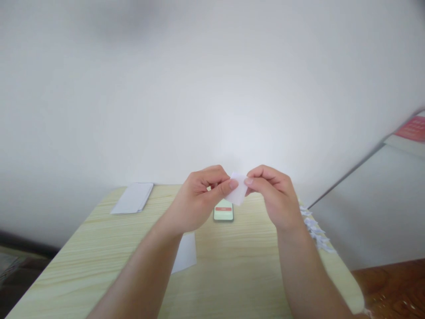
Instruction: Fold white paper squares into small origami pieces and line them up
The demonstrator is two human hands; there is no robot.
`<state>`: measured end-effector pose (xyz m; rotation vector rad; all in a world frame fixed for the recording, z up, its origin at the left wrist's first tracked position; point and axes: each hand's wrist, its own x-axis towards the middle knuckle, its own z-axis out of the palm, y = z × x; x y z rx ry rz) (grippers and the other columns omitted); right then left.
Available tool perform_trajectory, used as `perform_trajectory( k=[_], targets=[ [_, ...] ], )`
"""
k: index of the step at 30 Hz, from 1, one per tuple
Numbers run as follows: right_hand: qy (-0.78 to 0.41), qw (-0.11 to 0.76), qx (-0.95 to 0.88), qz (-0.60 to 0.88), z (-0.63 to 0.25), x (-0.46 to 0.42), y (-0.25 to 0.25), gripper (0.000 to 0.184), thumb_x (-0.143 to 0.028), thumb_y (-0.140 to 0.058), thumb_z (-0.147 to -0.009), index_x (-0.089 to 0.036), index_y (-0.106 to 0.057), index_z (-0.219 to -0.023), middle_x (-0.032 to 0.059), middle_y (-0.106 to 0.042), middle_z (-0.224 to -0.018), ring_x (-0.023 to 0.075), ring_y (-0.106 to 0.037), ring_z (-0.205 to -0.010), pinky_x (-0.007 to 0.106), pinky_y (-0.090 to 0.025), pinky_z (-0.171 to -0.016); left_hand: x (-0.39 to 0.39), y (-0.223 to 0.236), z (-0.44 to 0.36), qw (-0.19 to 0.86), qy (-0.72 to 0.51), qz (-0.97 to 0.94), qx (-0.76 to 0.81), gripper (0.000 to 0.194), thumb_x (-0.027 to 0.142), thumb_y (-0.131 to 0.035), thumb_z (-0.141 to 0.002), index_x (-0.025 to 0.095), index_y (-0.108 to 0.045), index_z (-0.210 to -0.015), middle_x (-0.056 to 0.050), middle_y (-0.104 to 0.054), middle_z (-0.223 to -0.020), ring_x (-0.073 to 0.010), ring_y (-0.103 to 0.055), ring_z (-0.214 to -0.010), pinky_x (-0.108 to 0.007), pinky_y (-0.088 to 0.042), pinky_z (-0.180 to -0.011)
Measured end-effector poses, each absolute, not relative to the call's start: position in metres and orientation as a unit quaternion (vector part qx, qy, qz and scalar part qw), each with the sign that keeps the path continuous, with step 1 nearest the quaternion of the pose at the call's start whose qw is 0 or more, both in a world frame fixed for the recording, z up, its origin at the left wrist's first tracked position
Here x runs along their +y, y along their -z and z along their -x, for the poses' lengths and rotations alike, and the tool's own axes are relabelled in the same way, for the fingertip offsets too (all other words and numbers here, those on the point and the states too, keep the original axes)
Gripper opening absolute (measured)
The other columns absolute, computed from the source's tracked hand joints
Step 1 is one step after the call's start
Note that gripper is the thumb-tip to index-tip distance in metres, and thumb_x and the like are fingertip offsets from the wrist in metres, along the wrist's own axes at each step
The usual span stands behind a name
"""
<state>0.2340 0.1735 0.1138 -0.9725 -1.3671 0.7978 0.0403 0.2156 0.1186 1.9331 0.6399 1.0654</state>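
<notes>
Between my two hands, above the table, is a small folded piece of white paper point(237, 194). My left hand point(202, 195) pinches its left side, with the thumb lying across the front. At the upper right edge, the thumb and fingertips of my right hand point(274, 190) are closed on the same paper. Behind and below the paper lies a phone point(223, 214) with a lit screen and a red bar on it; its upper part is hidden. A white sheet of paper point(186, 252) lies on the table, partly covered by my left forearm.
A stack of white paper point(133, 198) sits at the back left of the wooden table point(245, 261). Several small folded white paper pieces point(315, 229) line the right edge, partly behind my right arm. A white wall point(206, 88) rises behind the table.
</notes>
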Motion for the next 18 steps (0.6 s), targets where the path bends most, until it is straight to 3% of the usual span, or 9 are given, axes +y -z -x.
perform_trajectory(
  k=[13, 18],
  targets=[
    [-0.318, 0.602, -0.605, 0.413, -0.2346, 0.1738, -0.1132, 0.017, -0.028, -0.070, -0.095, -0.020, -0.073, -0.080, 0.0004, -0.072, -0.072, 0.0154, -0.066, -0.069, 0.029, -0.052, -0.067, 0.2152, -0.1163, -0.0420, 0.417, -0.371, -0.776, 0.293, 0.043, 0.045, -0.052, -0.104, 0.019, -0.041, -0.072, 0.004, -0.036, -0.071, -0.0106, -0.034, -0.063, -0.026, -0.027, -0.054],
    [-0.332, 0.604, -0.598, 0.410, -0.2353, 0.1763, -0.1122, 0.017, -0.030, -0.070, -0.095, -0.020, -0.073, -0.083, 0.0000, -0.071, -0.073, 0.0148, -0.066, -0.069, 0.028, -0.054, -0.067, 0.2148, -0.1137, -0.0424, 0.416, -0.366, -0.781, 0.289, 0.041, 0.046, -0.049, -0.105, 0.019, -0.041, -0.074, 0.003, -0.039, -0.074, -0.0110, -0.036, -0.065, -0.025, -0.030, -0.055]
  ],
)
